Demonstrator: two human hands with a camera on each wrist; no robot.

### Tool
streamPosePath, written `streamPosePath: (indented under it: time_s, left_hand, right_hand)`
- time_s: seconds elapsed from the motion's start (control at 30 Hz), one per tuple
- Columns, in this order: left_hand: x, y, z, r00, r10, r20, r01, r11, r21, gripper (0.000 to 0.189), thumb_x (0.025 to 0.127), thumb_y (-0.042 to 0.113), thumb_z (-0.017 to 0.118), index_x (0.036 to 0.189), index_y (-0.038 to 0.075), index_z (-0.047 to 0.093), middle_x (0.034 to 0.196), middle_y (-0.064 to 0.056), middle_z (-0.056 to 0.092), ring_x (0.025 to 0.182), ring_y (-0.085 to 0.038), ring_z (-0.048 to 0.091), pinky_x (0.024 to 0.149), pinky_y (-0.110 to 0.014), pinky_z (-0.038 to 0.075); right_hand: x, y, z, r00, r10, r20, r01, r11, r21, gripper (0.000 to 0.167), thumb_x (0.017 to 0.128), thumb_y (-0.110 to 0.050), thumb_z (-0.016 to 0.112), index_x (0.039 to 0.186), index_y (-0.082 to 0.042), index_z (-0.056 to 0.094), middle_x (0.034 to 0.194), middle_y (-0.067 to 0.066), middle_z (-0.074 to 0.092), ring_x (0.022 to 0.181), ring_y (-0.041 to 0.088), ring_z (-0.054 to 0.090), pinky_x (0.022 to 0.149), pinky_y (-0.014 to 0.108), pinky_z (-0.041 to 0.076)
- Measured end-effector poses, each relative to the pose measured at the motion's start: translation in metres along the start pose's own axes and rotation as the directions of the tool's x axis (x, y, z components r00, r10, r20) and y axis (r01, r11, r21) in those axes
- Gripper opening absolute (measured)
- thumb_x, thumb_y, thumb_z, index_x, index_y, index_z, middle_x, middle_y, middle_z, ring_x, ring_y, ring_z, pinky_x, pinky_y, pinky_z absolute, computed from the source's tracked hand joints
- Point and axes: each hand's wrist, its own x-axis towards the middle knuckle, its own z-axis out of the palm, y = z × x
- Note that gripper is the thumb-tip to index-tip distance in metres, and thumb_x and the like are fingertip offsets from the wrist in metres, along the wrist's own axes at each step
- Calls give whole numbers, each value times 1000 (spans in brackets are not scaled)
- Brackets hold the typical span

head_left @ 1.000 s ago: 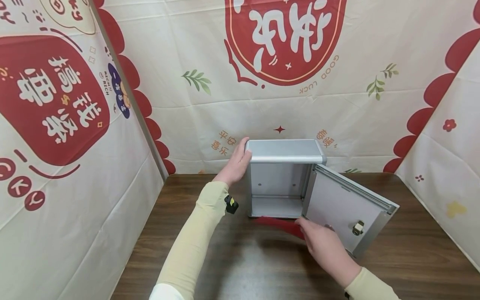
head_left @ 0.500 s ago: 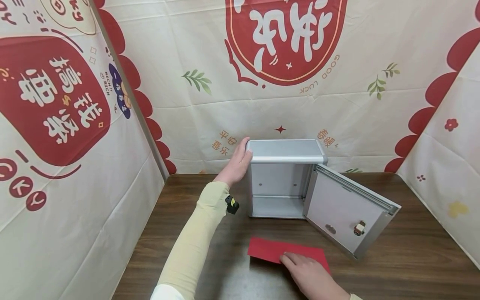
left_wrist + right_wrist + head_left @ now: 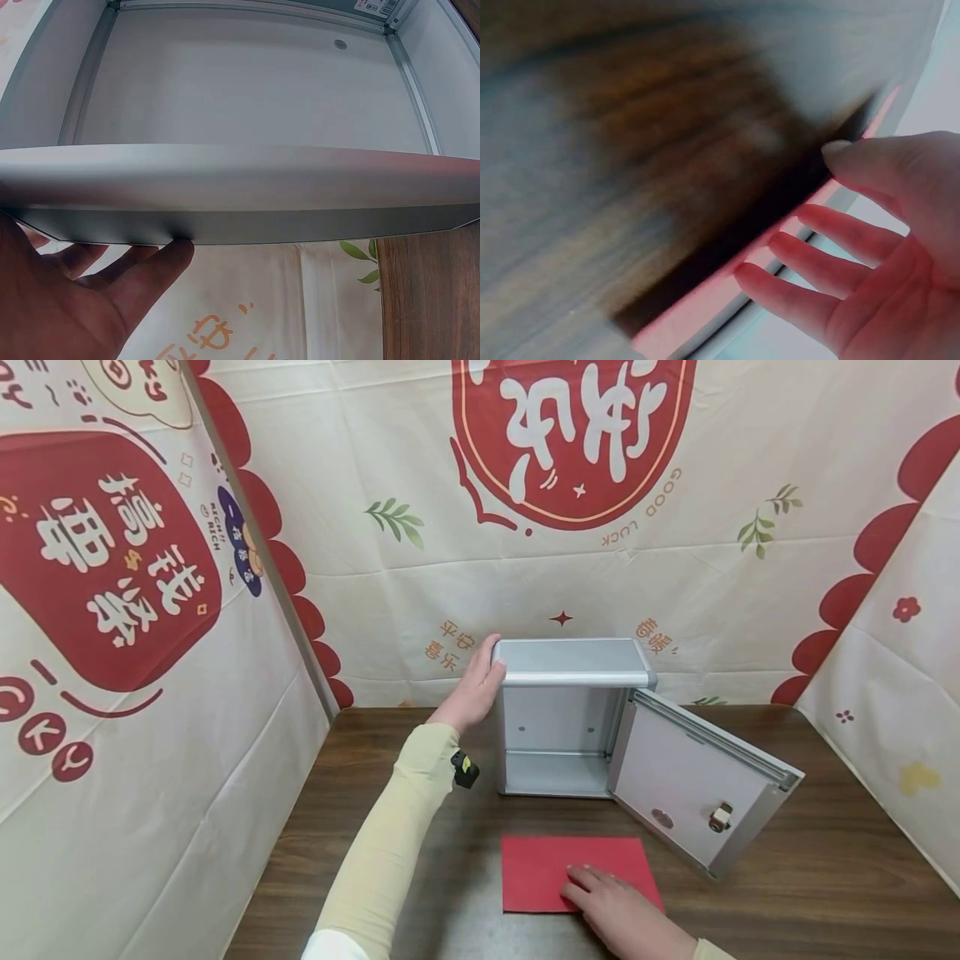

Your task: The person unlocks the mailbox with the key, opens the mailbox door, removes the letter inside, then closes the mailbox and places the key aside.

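Observation:
A grey metal box with a lock stands at the back of the table, its door swung out to the right. My left hand rests against the box's upper left side, and in the left wrist view its fingers press on the outer panel. Nearer to me lies a flat red rectangle of card on the table. My right hand lies over its right part. In the right wrist view the fingers are spread, with their tips at the card's red face and the thumb beyond its edge.
The lock's latch juts from the door's inner face. Printed cloth hangs behind and beside the brown wooden table. A black device is strapped at my left wrist.
My right hand has brought the red card from just before the box back toward me, and it now lies flatter on the table. My left hand and the box have stayed put.

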Motion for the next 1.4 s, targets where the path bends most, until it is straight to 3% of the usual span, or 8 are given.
streamPosePath:
  time_s: [0.17,0.23,0.3,0.53,0.8,1.4]
  left_hand:
    - [0,0,0,1000,-3,-3,3,1000,-1,57,101,35,25,152,15,13,157,-8,15,141,-21,18,113,-40,19]
    - [1,0,0,1000,-7,0,7,1000,1,57,101,36,24,153,16,12,157,-8,14,141,-20,18,113,-40,19]
    - [0,0,0,1000,-9,2,9,1000,2,57,101,37,24,153,16,11,157,-8,14,142,-20,17,113,-40,19]
    - [0,0,1,1000,-13,2,13,1000,0,58,100,37,25,153,16,12,157,-8,14,141,-21,18,112,-41,19]
    - [-1,0,0,1000,-19,0,19,1000,0,57,100,37,25,153,17,12,157,-7,14,142,-21,17,113,-41,19]
    - [0,1,0,1000,-23,7,23,1000,0,57,100,38,25,153,19,11,157,-7,13,141,-20,17,112,-42,20]
  right_hand:
    - [7,3,-2,999,26,-26,-25,999,23,31,91,-27,65,120,-16,62,128,13,55,114,34,55,85,49,50]
    - [10,4,-2,998,33,-62,-33,999,9,28,90,-11,63,118,-15,64,127,13,57,113,34,56,84,48,51]
    - [14,6,-3,994,35,-104,-36,999,-11,28,88,-5,63,115,-13,66,124,13,58,111,34,57,83,47,52]
    - [27,13,-6,988,58,-147,-61,998,-19,24,87,-4,64,110,-11,69,121,14,60,110,34,58,85,47,51]
    - [35,21,-6,978,8,-207,-21,998,-59,23,85,0,66,105,-10,70,117,14,62,105,29,60,82,41,52]
    - [36,20,-7,980,29,-199,-41,998,-55,25,84,0,67,107,-11,69,119,13,61,108,31,60,83,43,52]
